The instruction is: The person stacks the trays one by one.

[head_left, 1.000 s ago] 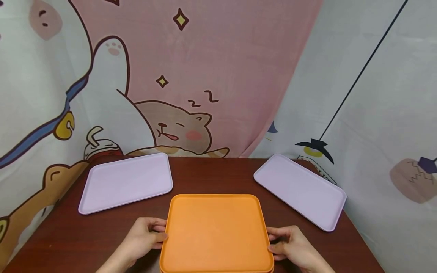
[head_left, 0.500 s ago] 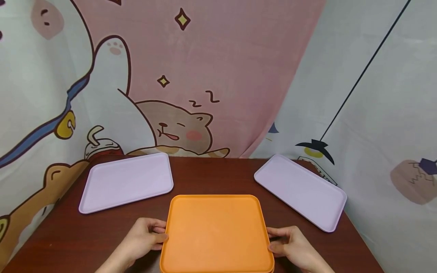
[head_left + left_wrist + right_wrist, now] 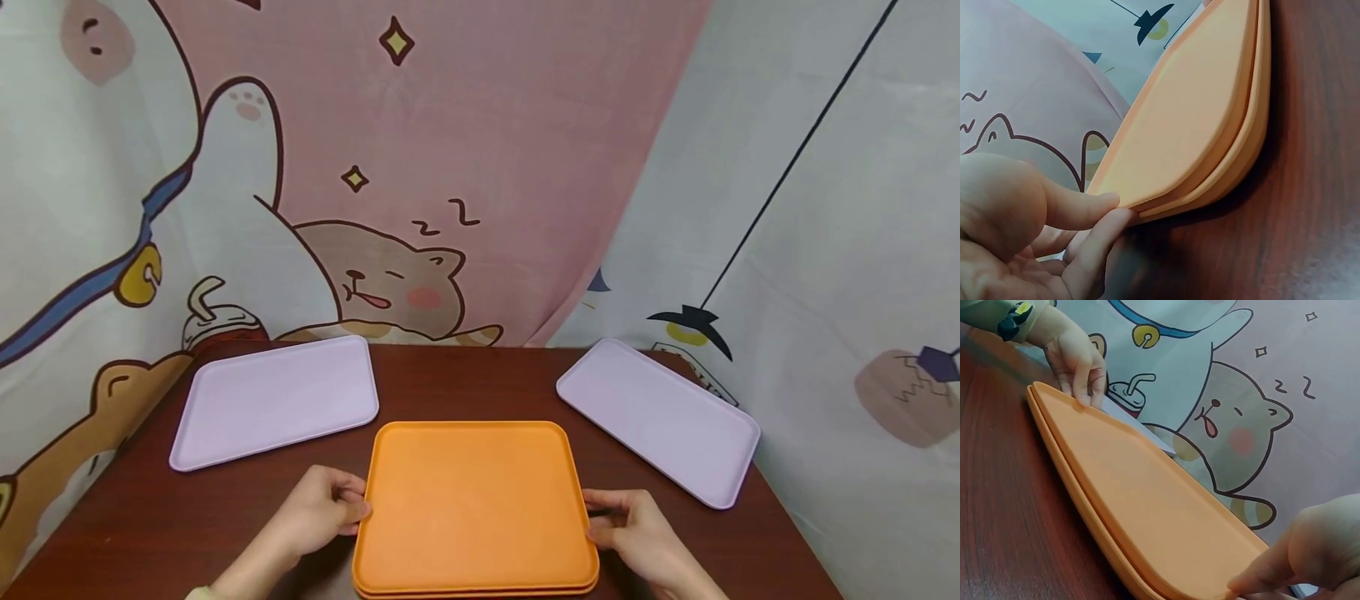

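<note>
Two stacked orange trays (image 3: 476, 508) are at the front middle of the table; the lower one's rim shows beneath the upper one's near edge. My left hand (image 3: 322, 508) pinches the left side, and in the left wrist view its thumb (image 3: 1082, 209) lies on the upper rim with a finger below. On the opposite side my right hand (image 3: 637, 533) pinches the edge between thumb and fingers. Whether the fingers hold only the upper tray or both, I cannot tell. The upper tray's surface bears nothing.
One pale lilac tray (image 3: 277, 404) lies at the back left of the dark wooden table (image 3: 465, 383). Another lilac tray (image 3: 660, 421) lies angled at the back right, near the table's edge. A printed cartoon curtain (image 3: 525, 167) hangs behind.
Both hands and the orange trays have shifted slightly up in the head view, and more of the lower tray's near rim shows. The lilac trays have stayed put.
</note>
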`<move>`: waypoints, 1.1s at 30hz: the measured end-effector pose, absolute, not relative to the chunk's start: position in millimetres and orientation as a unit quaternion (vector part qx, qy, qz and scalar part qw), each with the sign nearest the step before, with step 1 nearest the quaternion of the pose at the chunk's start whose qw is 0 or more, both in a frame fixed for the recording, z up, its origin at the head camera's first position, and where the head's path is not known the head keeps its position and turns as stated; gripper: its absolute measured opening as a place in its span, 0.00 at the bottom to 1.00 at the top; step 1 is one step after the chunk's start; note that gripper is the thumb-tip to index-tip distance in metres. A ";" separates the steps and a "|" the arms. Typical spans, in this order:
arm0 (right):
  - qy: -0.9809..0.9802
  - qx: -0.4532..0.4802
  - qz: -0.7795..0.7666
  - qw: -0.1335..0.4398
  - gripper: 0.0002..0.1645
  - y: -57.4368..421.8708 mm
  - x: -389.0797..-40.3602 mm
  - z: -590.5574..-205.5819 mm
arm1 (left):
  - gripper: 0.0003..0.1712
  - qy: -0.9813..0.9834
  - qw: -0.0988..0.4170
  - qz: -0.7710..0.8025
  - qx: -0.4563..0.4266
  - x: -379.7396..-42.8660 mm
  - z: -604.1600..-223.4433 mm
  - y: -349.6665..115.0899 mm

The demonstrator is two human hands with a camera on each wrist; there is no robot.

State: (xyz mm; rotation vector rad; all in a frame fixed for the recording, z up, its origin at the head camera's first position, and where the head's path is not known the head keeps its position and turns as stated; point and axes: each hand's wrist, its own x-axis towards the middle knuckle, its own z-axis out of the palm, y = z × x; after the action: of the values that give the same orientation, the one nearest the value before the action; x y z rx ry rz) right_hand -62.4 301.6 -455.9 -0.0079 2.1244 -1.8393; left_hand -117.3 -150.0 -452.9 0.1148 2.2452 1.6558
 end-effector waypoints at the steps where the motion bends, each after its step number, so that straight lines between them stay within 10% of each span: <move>1: 0.749 0.000 -0.643 0.159 0.34 299.5 -63.7 -456.7 | 0.11 0.795 0.169 0.582 0.035 -118.4 -453.3 -149.4; 33: 0.802 0.032 -0.586 0.114 0.34 307.3 -77.0 -427.9 | 0.24 0.779 0.145 0.610 0.004 -117.3 -449.5 -194.1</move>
State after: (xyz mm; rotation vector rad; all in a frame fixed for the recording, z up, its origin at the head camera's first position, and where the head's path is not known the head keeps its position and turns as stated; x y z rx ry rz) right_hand -77.0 307.3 -427.9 0.0926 2.3514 -1.7178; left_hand -117.3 -194.1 -449.5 0.0118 2.2431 1.7579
